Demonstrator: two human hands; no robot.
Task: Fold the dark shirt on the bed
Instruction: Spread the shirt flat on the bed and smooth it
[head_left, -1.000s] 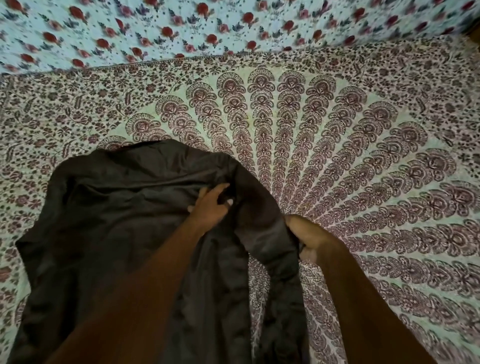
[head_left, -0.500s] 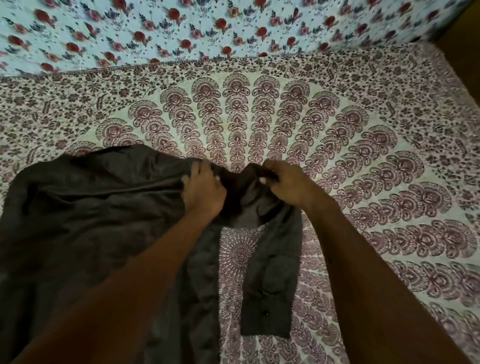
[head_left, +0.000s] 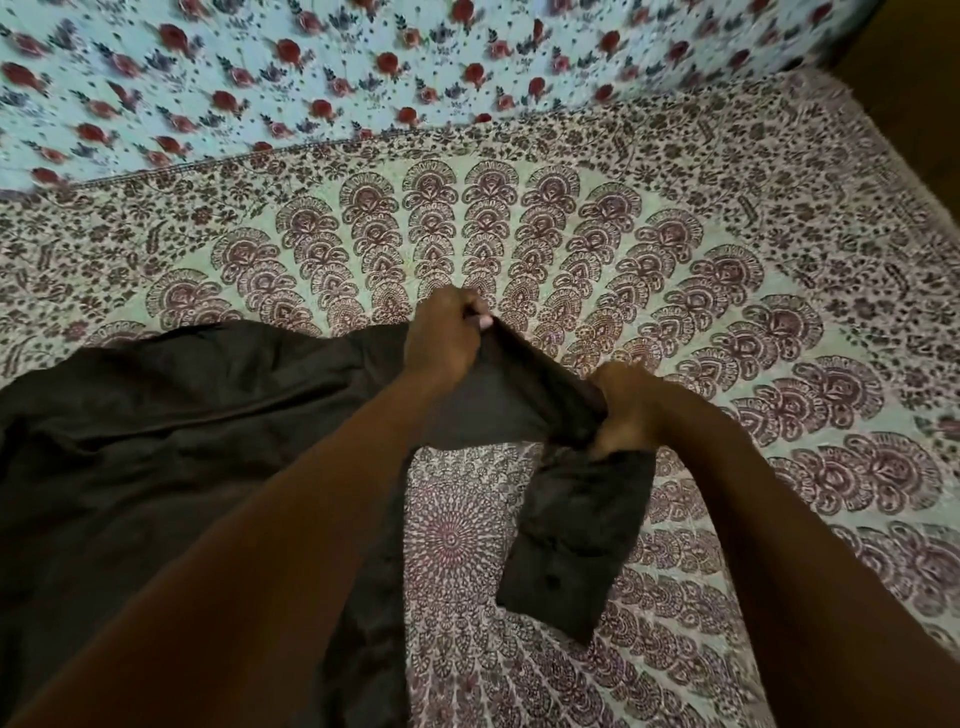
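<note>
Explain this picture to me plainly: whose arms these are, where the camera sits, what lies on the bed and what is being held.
No machine here: a person wears a camera on the head, looking forward and down, so both bare arms reach in from below. The left hand and right hand each have a grip on a sleeve of the dark shirt, which is stretched between them. The cuff end hangs below the right hand. The shirt's body lies crumpled on the left of the patterned bedspread. Behind is a pale cloth with red flowers.

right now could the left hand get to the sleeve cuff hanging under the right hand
Probably yes. The left hand grips the dark shirt just up the same sleeve; the cuff hangs nearby with only bedsheet around it, but it must drop its grip first.
</note>
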